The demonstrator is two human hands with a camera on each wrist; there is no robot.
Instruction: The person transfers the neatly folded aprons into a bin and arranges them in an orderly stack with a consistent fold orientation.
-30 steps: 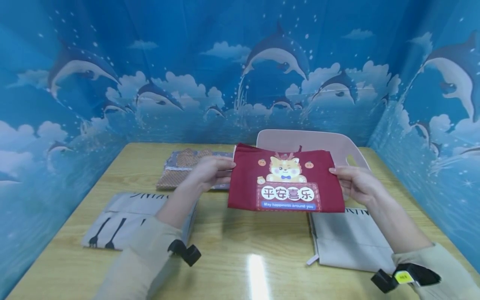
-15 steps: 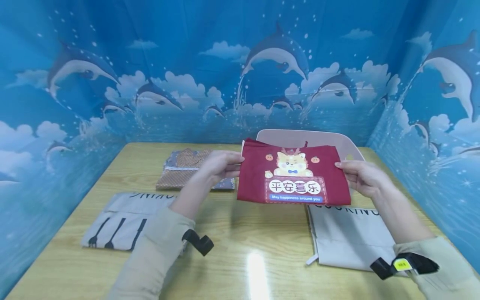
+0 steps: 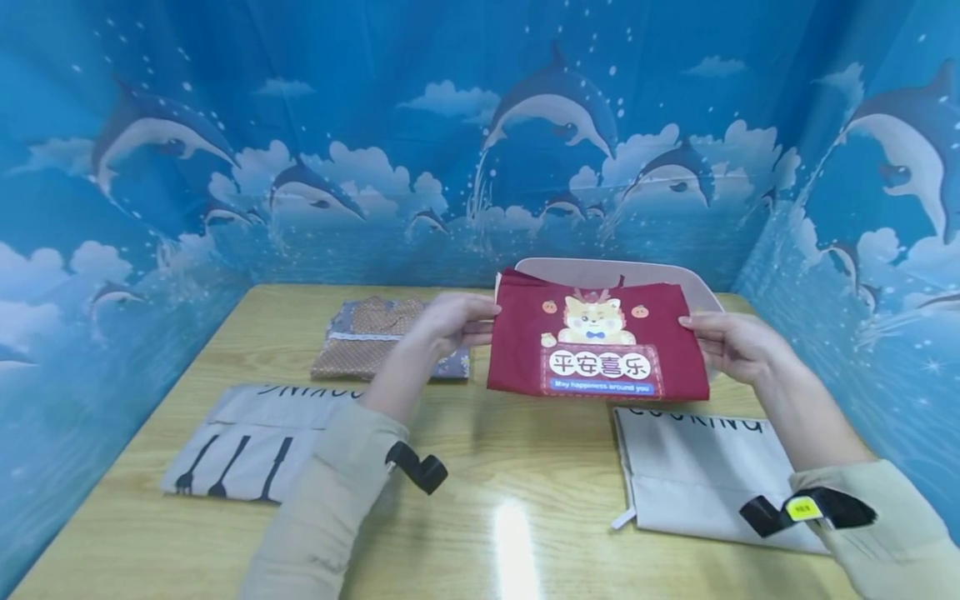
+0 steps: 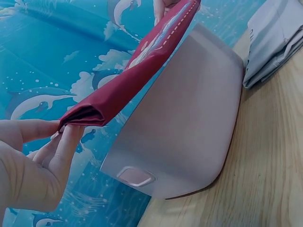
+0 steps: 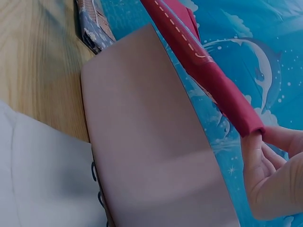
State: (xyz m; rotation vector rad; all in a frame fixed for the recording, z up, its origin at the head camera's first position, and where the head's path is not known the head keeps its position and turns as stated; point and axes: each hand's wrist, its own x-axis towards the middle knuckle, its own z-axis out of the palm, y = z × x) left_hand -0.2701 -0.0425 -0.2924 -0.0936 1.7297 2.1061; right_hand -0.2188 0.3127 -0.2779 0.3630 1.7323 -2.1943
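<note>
Stretched between both hands is a folded dark red apron (image 3: pixel 517 350) with a cartoon dog and white lettering on its front. The left hand (image 3: pixel 453 321) pinches its left edge between thumb and fingers; at the right edge the right hand (image 3: pixel 738 342) does the same. In both wrist views the apron runs level with the upper rim of a pale pink plastic bin (image 4: pixel 175 118), its underside raised off the table. Seen from the head, the cloth hides most of the bin. Thumb and fingers of the right hand (image 5: pixel 274 172) grip the apron's folded end.
A grey folded cloth printed COOKING (image 3: pixel 705 475) lies in front of the bin. Another grey one with utensil prints (image 3: pixel 255 450) is at left, partly behind the left sleeve. A brown dotted folded cloth with lace (image 3: pixel 352 354) lies further back. A dolphin-print curtain (image 3: pixel 375 100) encloses the table.
Both hands have carried the red apron to the right and further away, up over the bin. More of the COOKING cloth in front now shows.
</note>
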